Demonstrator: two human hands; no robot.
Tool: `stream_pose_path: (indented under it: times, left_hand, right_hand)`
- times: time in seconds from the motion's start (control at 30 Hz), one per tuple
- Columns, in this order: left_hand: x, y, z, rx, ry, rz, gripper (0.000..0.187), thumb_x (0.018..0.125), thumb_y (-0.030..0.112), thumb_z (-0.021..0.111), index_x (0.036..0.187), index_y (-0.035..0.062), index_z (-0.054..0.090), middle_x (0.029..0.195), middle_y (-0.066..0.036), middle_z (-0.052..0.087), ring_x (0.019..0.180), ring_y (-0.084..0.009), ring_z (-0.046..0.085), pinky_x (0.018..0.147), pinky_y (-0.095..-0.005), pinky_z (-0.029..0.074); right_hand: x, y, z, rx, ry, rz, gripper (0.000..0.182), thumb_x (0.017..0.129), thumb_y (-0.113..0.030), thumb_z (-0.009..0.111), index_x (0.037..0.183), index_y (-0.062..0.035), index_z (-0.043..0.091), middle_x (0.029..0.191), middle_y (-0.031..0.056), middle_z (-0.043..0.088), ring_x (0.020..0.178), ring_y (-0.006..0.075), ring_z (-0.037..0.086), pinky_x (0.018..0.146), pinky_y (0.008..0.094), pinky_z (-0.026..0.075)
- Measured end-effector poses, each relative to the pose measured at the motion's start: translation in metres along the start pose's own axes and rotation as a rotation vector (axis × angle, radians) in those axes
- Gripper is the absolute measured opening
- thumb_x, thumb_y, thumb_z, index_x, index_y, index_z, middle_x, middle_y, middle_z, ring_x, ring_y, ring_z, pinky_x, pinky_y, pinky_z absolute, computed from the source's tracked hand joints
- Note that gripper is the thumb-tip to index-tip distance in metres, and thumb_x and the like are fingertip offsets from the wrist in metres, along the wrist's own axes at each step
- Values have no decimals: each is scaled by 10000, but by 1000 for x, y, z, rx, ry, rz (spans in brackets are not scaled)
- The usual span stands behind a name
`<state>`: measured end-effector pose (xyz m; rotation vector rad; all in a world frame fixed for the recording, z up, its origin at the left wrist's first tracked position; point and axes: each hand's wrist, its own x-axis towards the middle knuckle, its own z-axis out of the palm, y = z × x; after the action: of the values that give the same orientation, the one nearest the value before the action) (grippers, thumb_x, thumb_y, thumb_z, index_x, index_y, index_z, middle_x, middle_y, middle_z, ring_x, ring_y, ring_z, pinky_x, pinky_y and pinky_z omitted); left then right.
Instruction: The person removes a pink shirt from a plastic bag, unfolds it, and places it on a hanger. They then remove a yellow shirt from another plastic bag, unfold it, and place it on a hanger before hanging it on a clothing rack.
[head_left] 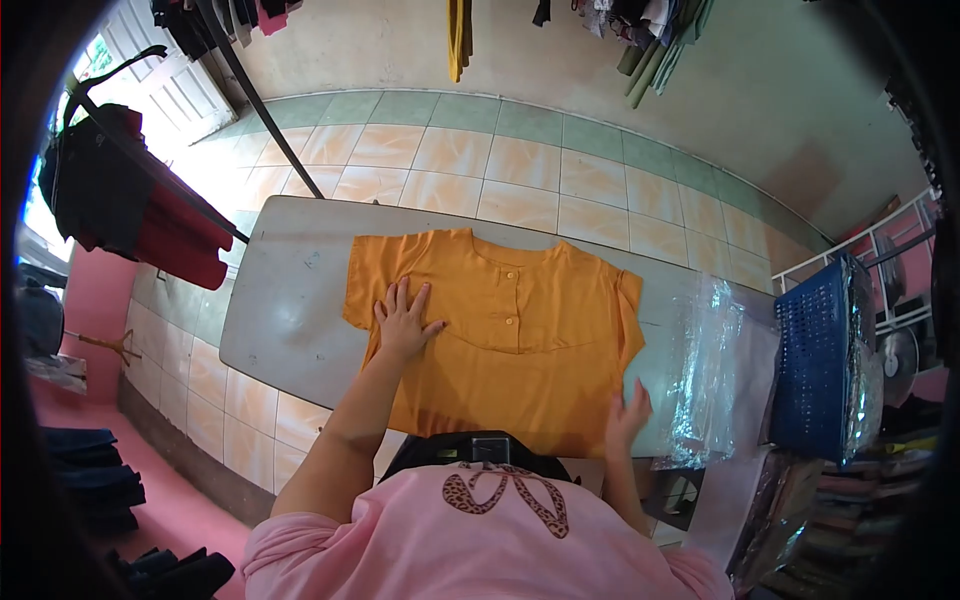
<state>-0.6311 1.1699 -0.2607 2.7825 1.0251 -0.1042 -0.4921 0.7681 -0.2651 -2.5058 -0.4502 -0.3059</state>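
A mustard-yellow short-sleeved blouse [500,375] lies spread on the grey table [290,290], neckline at the far side. Two light buttons run down its short front placket, and a curved seam crosses below them. My left hand [403,320] rests flat on the blouse near the left sleeve, fingers spread. At the blouse's lower right edge is my right hand [627,417], its fingers pointing away from me and apart, right beside the fabric. The lower hem reaches the near table edge, close to my body.
Clear plastic bags [708,370] lie on the table's right part. Beyond them stands a blue plastic basket [822,355]. Dark and red garments [130,190] hang from a rack at left. Folded clothes [90,475] sit on a pink surface at lower left.
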Motion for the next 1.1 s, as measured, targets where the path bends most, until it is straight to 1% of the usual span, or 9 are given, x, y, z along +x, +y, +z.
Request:
stream_pose_path:
  times: [0.17, 0.23, 0.37, 0.53, 0.57, 0.73, 0.8, 1.0, 1.1]
  left_hand:
    - [23, -24, 24, -110, 98, 73, 600, 808, 365, 575, 1349, 300, 322, 1426, -102, 209, 1256, -302, 278, 961, -498, 292]
    - [33, -27, 19, -164, 117, 90, 581, 807, 260, 604, 1330, 294, 353, 1415, -99, 227, 1203, -310, 368, 925, -461, 367]
    - [42, -23, -13, -466, 4, 80, 529, 779, 35, 559, 1252, 253, 472, 1361, -151, 305, 1044, -336, 513, 862, -374, 468]
    - [51, -39, -31, -506, -375, 172, 535, 773, -84, 446, 1243, 162, 509, 1260, -186, 458, 1047, -308, 540, 876, -350, 468]
    - [50, -45, -25, -906, -402, 86, 527, 779, -90, 424, 1259, 119, 491, 1252, -160, 484, 1054, -272, 545, 888, -327, 455]
    - [42, -84, -72, -1401, -285, 38, 515, 797, -100, 374, 1294, 20, 435, 1305, -87, 465, 1062, -137, 524, 892, -236, 405]
    - [44, -108, -95, -1591, 62, 177, 539, 789, -102, 387, 1313, 26, 415, 1282, -62, 484, 1004, -82, 519, 841, -195, 399]
    - [-6, -199, -194, -1477, 701, 53, 554, 809, -73, 412, 1345, 65, 380, 1215, -68, 520, 873, -40, 541, 689, -159, 417]
    - [-42, -220, -208, -1217, 1018, 47, 540, 833, -41, 443, 1358, 43, 343, 1189, -89, 527, 890, -99, 561, 754, -193, 445]
  right_hand:
    - [-143, 55, -23, 332, 331, 423, 440, 817, -101, 531, 1240, -57, 416, 1099, 187, 487, 998, 275, 486, 817, 369, 432]
    - [-172, 37, -27, 532, -151, 1203, 505, 811, -65, 519, 1287, -110, 357, 1156, 185, 460, 957, 252, 521, 722, 358, 479]
    - [-156, -3, 9, 864, -297, 948, 527, 828, -124, 533, 1314, -146, 329, 1156, 150, 498, 854, 265, 596, 679, 365, 501]
    - [-144, -17, -4, 811, -332, 1106, 403, 873, -127, 477, 1263, -141, 378, 1124, 95, 521, 830, 257, 597, 675, 375, 499]
    - [-137, -36, -18, 712, -313, 1134, 351, 886, -131, 463, 1232, -137, 404, 1077, 79, 542, 813, 247, 593, 662, 371, 495]
    - [-79, -69, -45, 1252, 133, 874, 243, 897, -199, 495, 1125, -131, 442, 958, 10, 513, 851, 156, 531, 678, 324, 437]
    - [-20, -121, -59, 1223, 249, 795, 243, 900, -206, 497, 1128, -136, 446, 997, -4, 519, 897, 130, 502, 734, 311, 402]
    - [134, -303, -87, 1512, 310, -166, 202, 926, -123, 422, 1113, -47, 442, 1135, 110, 518, 1057, 228, 512, 938, 373, 398]
    - [188, -350, -49, 1006, 256, -363, 273, 919, -144, 432, 1169, -35, 447, 1167, 92, 495, 1111, 205, 450, 964, 309, 344]
